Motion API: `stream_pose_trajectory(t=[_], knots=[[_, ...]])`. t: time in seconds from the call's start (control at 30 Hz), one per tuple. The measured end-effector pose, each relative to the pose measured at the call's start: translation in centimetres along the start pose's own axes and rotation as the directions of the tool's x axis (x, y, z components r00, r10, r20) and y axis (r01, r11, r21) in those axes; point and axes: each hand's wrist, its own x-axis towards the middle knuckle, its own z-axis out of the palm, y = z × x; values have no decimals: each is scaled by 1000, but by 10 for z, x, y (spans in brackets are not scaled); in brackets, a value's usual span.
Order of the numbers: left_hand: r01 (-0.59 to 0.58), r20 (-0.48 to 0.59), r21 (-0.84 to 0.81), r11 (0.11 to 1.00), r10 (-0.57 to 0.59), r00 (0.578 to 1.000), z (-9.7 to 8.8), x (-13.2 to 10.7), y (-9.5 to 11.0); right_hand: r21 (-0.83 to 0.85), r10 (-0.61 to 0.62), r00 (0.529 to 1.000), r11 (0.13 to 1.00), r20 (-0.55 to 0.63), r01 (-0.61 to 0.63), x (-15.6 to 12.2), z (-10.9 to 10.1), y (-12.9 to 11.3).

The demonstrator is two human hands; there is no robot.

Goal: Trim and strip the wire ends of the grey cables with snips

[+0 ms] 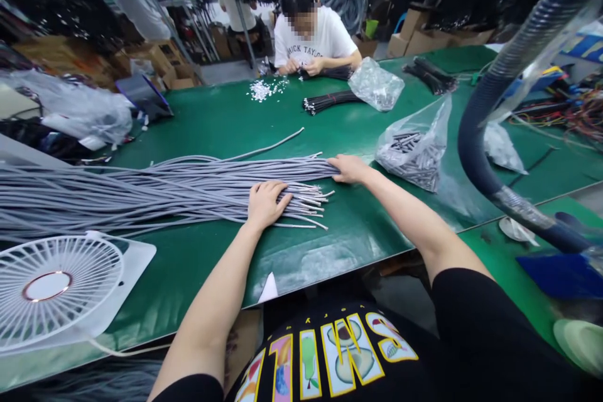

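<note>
A thick bundle of long grey cables (198,185) runs across the green table from the left, its loose ends lying uneven near the middle. My left hand (267,204) rests on top of the bundle close to those ends, fingers laid over the cables and thumb apart. At the far right tip of the bundle, my right hand (351,169) has its fingers closed around the ends of several cables; its fingertips are partly hidden. One cable (277,141) strays from the bundle toward the back.
A clear bag of grey sleeves (414,154) stands right of my right hand. A white fan (59,292) is at the front left, and a thick flexible duct (480,119) hangs at right. Across the table a co-worker (313,44) handles black cables (334,100) beside small white pieces (266,89).
</note>
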Motion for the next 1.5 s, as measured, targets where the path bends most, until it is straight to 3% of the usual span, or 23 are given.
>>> stream_pose_trajectory(t=[0.17,0.27,0.4,0.5,0.63,0.73,0.8,0.93,1.1,1.27,1.4,1.5], knots=[[-15,13,-17,1000,16,1000,1,4,-3,-39,68,995,997,-70,-71,28,-13,7],[-24,-7,-4,1000,24,1000,2,3,-4,-54,114,990,991,-88,-119,22,-9,-4],[-46,-47,1,999,46,998,4,4,-9,-64,80,988,994,-132,-89,-23,-13,-22],[-59,-79,4,998,60,995,6,4,-11,-38,75,967,995,-243,-87,-73,-27,-22],[-50,-86,2,999,50,995,6,5,-11,-59,284,904,946,-320,-318,-117,-48,10],[-39,-76,1,999,39,996,5,5,-11,-121,455,858,862,-239,-492,-121,-53,43],[-31,-75,2,1000,31,997,5,5,-10,-142,483,853,847,-198,-513,-116,-53,57],[-26,-71,-20,999,24,997,5,6,-10,-123,381,897,902,-226,-414,-108,-58,54],[-51,-71,28,998,53,996,5,6,-12,-100,256,925,951,-281,-293,-128,-67,12],[-80,-65,71,994,85,994,5,8,-15,-93,100,950,987,-296,-133,-145,-56,-21],[-69,-47,77,995,73,996,2,6,-11,-179,75,904,970,-421,-163,-146,-47,-23],[-65,-54,70,995,69,996,1,4,-9,-110,140,854,968,-501,-224,-141,-44,-16]])
